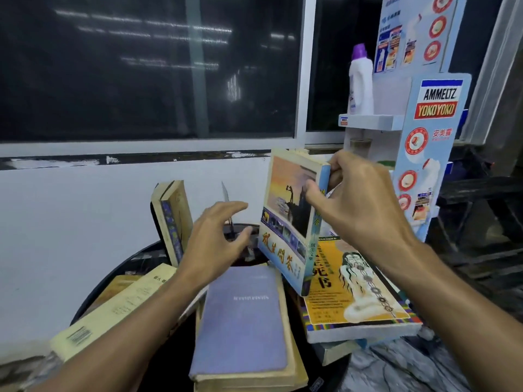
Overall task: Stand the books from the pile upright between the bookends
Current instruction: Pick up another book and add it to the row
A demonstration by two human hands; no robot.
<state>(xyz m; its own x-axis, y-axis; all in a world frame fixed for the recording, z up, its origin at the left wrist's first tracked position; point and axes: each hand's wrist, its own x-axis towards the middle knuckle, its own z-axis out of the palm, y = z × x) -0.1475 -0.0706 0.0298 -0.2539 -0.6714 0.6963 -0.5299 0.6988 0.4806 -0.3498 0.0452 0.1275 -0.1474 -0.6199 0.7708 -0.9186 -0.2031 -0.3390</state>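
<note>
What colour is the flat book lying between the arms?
The book is plain lavender-blue; head view.

We log a round black table carrying a cream book flat at left, a purple-topped stack mid, a yellow-topped stack right, and an upright book at back-left.

Dim indoor light, soft motion blur
</note>
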